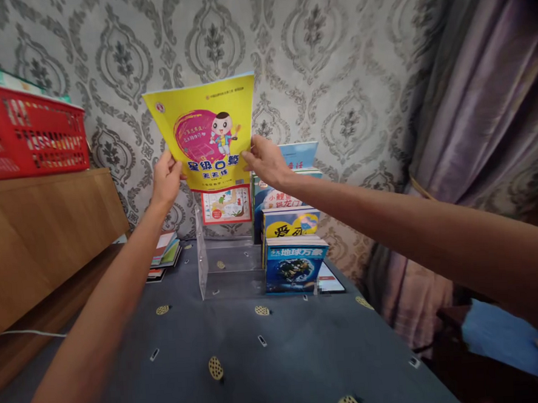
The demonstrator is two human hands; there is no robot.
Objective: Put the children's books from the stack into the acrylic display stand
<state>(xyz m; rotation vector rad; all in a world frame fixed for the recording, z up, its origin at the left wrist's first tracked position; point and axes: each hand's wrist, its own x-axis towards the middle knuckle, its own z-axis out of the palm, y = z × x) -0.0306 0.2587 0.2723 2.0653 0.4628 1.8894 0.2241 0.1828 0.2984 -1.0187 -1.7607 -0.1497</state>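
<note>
A yellow workbook (212, 132) with a cartoon child on its cover is held up between both hands, tilted slightly. My left hand (166, 178) grips its left edge, thumb in front. On the right edge, my right hand (269, 159) is closed, fingers on the cover. Below and behind the workbook shows a red-bordered book (227, 205). Under it stands a clear acrylic book rack (202, 260). In the rack's right side several books stand in tiers, with a blue earth-covered book (295, 271) in front and a yellow-and-blue book (293, 222) behind it.
A red plastic basket (30, 128) sits on a wooden cabinet (47, 233) at the left. A stack of books (165, 255) lies beside the cabinet. The dark patterned cloth (241, 343) covers the table. Purple curtains (466, 153) hang at the right, and a flat tablet-like object (332, 278) lies by the rack.
</note>
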